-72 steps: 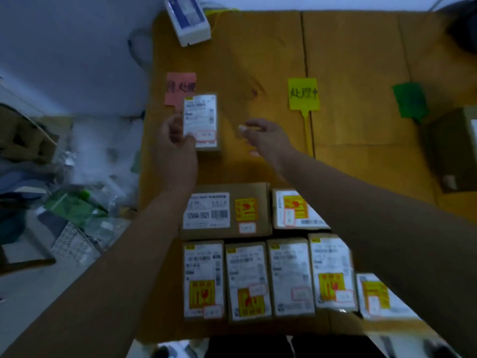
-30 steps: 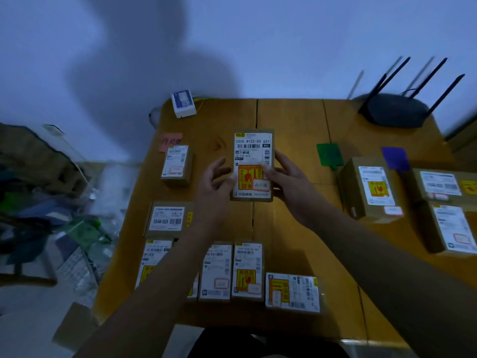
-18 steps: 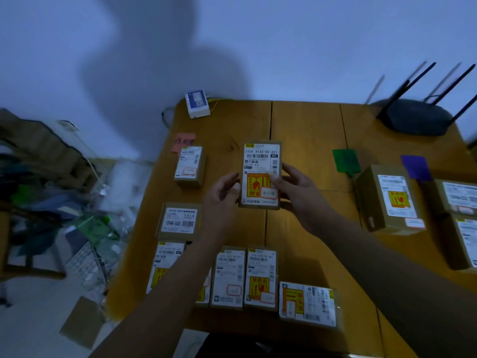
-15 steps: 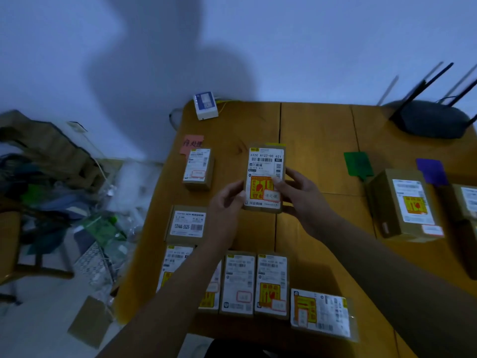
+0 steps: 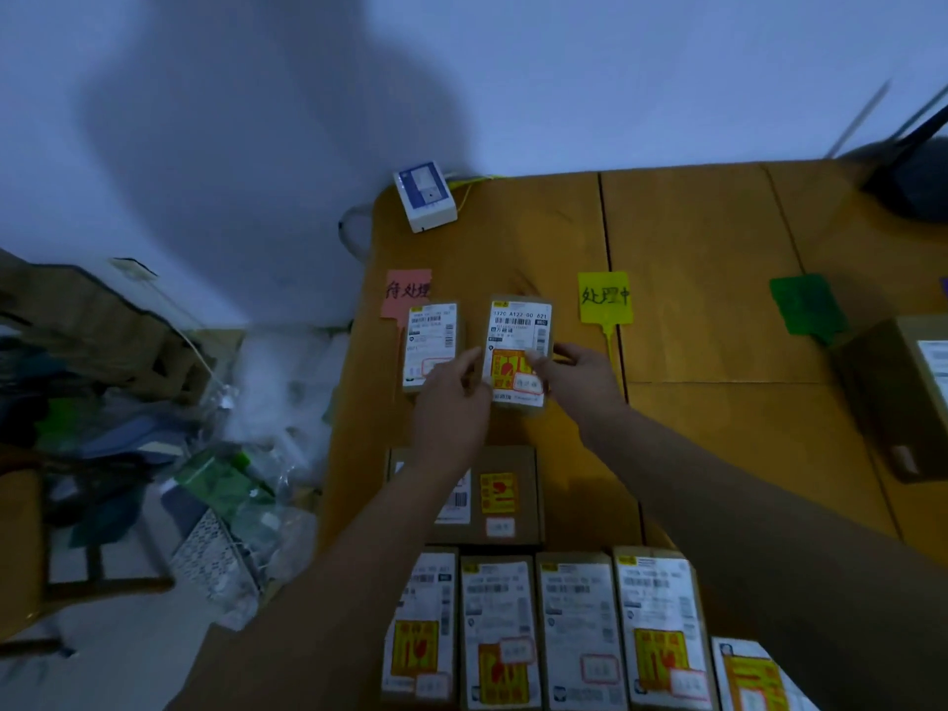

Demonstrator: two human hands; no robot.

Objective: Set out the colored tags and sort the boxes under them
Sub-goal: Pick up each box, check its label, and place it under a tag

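Observation:
A brown box with a white label and a yellow-red sticker is held between my left hand and my right hand. It sits low over the table, right of a smaller labelled box that lies under the pink tag. The yellow tag lies to the right of the held box, and the green tag is farther right. A wider box lies near my left forearm, and a row of several labelled boxes lines the near edge.
A white and blue device stands at the table's far left corner. A black router is at the far right. A large brown box sits below the green tag. Bags and clutter cover the floor left of the wooden table.
Both hands have carried the stickered box leftward from the middle of the table to beside the small box under the pink tag. The yellow tag it had covered now shows.

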